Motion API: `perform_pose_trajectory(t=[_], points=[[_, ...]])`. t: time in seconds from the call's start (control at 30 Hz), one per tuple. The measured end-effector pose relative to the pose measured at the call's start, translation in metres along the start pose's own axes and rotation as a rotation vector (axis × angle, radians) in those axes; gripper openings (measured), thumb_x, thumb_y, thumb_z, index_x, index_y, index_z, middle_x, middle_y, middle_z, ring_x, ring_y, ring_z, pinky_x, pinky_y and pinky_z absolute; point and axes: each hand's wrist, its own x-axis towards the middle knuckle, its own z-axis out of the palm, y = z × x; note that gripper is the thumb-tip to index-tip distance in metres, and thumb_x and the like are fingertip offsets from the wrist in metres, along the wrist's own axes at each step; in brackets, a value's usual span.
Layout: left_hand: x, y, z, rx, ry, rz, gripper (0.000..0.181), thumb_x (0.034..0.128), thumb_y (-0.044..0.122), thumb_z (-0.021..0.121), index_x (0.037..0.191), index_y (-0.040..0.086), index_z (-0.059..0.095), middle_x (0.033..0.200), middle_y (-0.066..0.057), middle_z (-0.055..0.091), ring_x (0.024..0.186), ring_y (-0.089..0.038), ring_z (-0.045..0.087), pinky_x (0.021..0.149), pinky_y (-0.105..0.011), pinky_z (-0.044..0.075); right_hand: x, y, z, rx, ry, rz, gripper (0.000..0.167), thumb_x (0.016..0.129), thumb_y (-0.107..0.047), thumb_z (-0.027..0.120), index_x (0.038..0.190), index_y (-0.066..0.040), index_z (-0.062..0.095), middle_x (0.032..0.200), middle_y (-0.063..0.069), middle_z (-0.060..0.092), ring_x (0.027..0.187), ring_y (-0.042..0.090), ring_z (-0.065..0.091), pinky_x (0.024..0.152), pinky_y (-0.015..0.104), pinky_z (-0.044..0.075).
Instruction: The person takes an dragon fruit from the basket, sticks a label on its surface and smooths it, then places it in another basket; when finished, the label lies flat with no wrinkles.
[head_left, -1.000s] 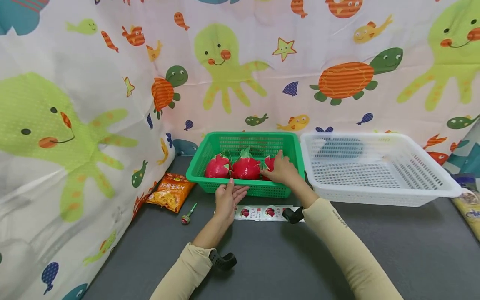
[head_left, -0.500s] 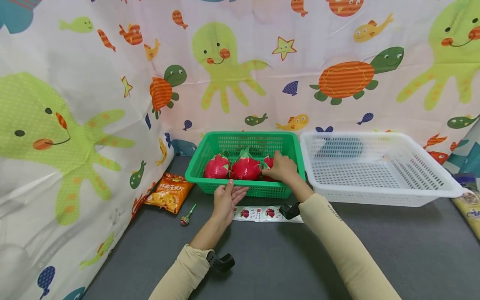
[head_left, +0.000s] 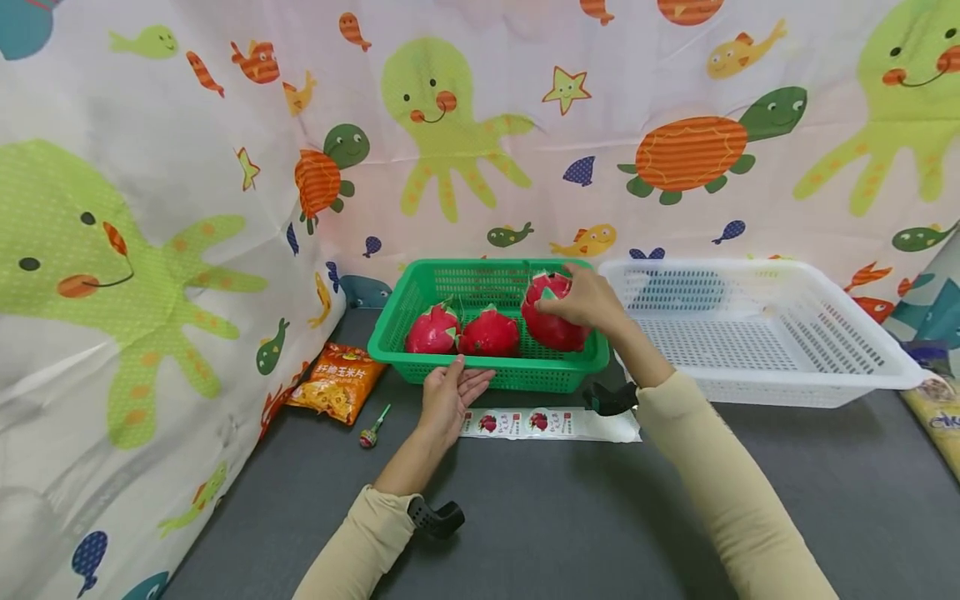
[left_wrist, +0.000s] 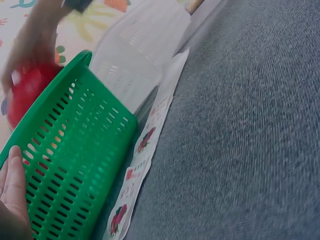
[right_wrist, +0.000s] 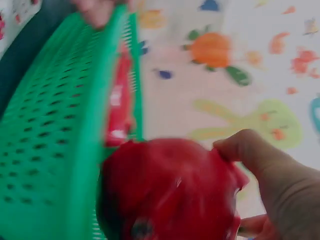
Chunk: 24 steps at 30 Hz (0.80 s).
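My right hand [head_left: 594,302] grips a red dragon fruit [head_left: 553,327] from its right side, above the right end of the green basket [head_left: 525,380]. In the right wrist view this dragon fruit [right_wrist: 170,192] fills the lower middle, the thumb [right_wrist: 250,150] against its side. Two more dragon fruits, one at the left [head_left: 432,330] and one in the middle [head_left: 489,333], lie inside the basket. My left hand [head_left: 446,402] touches the basket's front with its fingers fairly straight. The left wrist view shows its thumb [left_wrist: 15,170] against the green rim.
A white basket [head_left: 750,390] stands right of the green one. A strip of dragon fruit labels [head_left: 581,423] lies in front. To the left are an orange snack bag [head_left: 337,383] and a lollipop [head_left: 370,435]. A yellow bag [head_left: 937,417] sits at the right edge.
My right hand has lifted the right-hand dragon fruit up from the basket floor. The middle dragon fruit has tipped, its leafy top lower now. My left hand stays at the basket's front.
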Motion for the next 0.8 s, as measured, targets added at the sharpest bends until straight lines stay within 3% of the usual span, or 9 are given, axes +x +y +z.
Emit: perform_pose_trajectory(t=[0.17,0.33,0.43,0.57,0.67,0.8], points=[[0.002,0.004,-0.006,0.021,-0.015,-0.031,0.017,0.096,0.021,0.048,0.092,0.005,0.043,0.087,-0.007,0.07,0.084,-0.019,0.07,0.079,-0.03,0.052,-0.034,0.006,-0.038,0.164,-0.064,-0.08,0.078,0.081,-0.037,0.065,0.144,-0.008,0.029,0.126,0.023,0.052,0.104,0.034,0.055,0.077,0.041,0.055],[0.003,0.008,-0.014,0.043,-0.053,-0.063,0.019,0.0955,0.021,0.049,0.092,0.004,0.044,0.086,-0.006,0.071,0.083,-0.016,0.07,0.076,-0.026,0.054,-0.079,0.03,-0.056,0.391,-0.29,-0.249,0.071,0.082,-0.022,0.065,0.143,-0.01,0.031,0.125,0.02,0.051,0.107,0.033,0.052,0.072,0.037,0.056],[0.004,0.011,-0.019,0.044,-0.059,-0.079,0.02,0.0953,0.021,0.05,0.094,0.001,0.046,0.085,-0.006,0.071,0.082,-0.016,0.07,0.075,-0.025,0.054,-0.101,0.047,-0.043,0.53,-0.483,-0.384,0.072,0.08,-0.016,0.065,0.142,-0.006,0.03,0.125,0.016,0.05,0.111,0.027,0.049,0.073,0.039,0.056],[0.006,0.014,-0.021,0.047,-0.062,-0.084,0.023,0.0945,0.023,0.051,0.097,0.0,0.048,0.085,-0.005,0.071,0.083,-0.015,0.07,0.075,-0.024,0.054,-0.118,0.065,-0.004,0.65,-0.705,-0.516,0.072,0.081,-0.019,0.063,0.141,-0.002,0.028,0.131,0.011,0.047,0.116,0.021,0.047,0.08,0.042,0.054],[0.007,0.013,-0.02,0.041,-0.075,-0.089,0.023,0.0942,0.023,0.052,0.096,0.0,0.048,0.085,-0.005,0.071,0.082,-0.014,0.07,0.075,-0.024,0.054,-0.125,0.073,0.024,0.646,-0.764,-0.537,0.071,0.081,-0.026,0.062,0.14,-0.002,0.031,0.134,0.012,0.046,0.115,0.018,0.048,0.085,0.039,0.053],[0.005,0.009,-0.018,0.034,-0.087,-0.099,0.022,0.0946,0.022,0.051,0.096,0.0,0.046,0.085,-0.006,0.071,0.082,-0.015,0.07,0.075,-0.024,0.054,-0.132,0.078,0.047,0.597,-0.823,-0.496,0.074,0.083,-0.032,0.062,0.142,-0.002,0.029,0.139,0.018,0.039,0.119,0.023,0.045,0.092,0.031,0.049]])
